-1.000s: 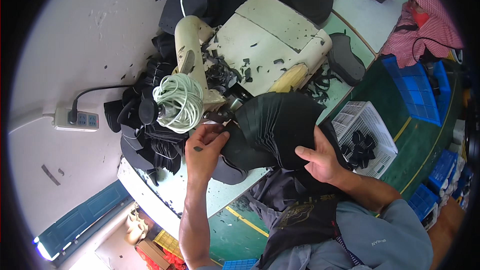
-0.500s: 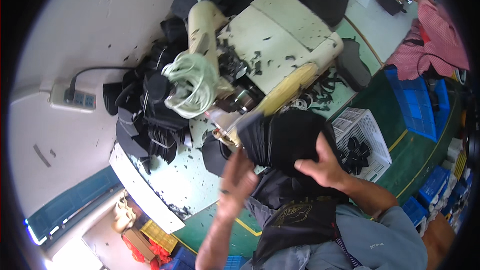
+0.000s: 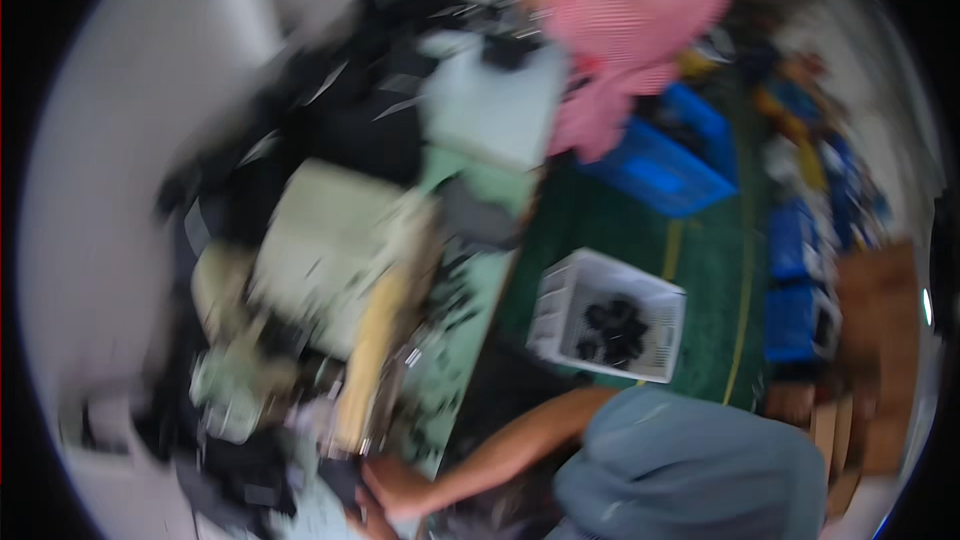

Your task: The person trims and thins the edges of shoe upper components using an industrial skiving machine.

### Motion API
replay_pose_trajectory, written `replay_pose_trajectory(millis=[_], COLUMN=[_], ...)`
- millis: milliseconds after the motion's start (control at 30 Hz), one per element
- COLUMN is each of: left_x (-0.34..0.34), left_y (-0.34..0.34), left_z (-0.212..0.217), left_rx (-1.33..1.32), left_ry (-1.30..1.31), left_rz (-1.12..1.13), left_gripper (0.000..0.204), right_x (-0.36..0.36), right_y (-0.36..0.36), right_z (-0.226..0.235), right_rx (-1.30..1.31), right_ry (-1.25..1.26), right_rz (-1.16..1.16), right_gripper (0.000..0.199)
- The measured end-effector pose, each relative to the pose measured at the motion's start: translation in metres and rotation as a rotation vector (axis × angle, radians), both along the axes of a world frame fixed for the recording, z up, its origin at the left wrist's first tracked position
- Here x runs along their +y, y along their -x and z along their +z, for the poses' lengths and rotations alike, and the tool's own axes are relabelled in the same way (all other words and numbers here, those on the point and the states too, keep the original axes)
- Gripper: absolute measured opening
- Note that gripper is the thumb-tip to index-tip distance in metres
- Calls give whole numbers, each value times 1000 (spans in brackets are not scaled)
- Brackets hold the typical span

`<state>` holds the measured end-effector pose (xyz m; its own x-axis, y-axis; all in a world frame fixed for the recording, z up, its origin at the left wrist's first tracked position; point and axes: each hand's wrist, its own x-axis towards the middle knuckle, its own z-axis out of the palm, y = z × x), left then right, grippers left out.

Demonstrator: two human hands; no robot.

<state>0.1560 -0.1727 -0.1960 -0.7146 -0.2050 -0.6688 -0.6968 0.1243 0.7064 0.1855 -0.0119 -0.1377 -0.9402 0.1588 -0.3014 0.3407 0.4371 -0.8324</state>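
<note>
Motion smears the whole view. My right hand is at the lower edge, its fingers against a bundle of black pieces, which it seems to grip. Just below, a small part of my left hand shows at the picture's edge; its fingers are too blurred to read. Both hands are close to the near end of a long yellow bar on a cream machine. Most of the bundle falls outside the picture or behind my hand.
Black scraps litter the pale green table. Dark piles line the wall side. On the right, a white crate holds black pieces, beyond it a blue crate. A person in a pink checked garment works at the far end.
The view has swung to the right, so the machine and table now appear further left and lower. My hands and the black bundle have shifted to the bottom edge, the left hand mostly out of sight.
</note>
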Motion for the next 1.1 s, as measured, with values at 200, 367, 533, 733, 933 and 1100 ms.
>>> replay_pose_trajectory(millis=[200,367,533,733,933,1100], left_x=[8,45,41,41,100,161], left_y=[46,96,65,53,69,77], left_z=[75,108,88,120,184,202], left_rx=[62,196,740,823,393,317], left_ry=[114,217,492,580,-35,-56], left_rz=[-836,-1311,-958,-861,-1065,-793], left_gripper=[68,61,59,36,19,22], right_x=[15,22,33,95,173,211], right_y=[-6,-23,-28,-40,-12,6], right_z=[-37,-6,-40,19,103,126], right_rx=[-95,-391,-280,391,561,286], right_ry=[149,760,501,404,233,240], right_rz=[-132,232,472,244,391,169], right_gripper=[31,32,37,13,20,23])
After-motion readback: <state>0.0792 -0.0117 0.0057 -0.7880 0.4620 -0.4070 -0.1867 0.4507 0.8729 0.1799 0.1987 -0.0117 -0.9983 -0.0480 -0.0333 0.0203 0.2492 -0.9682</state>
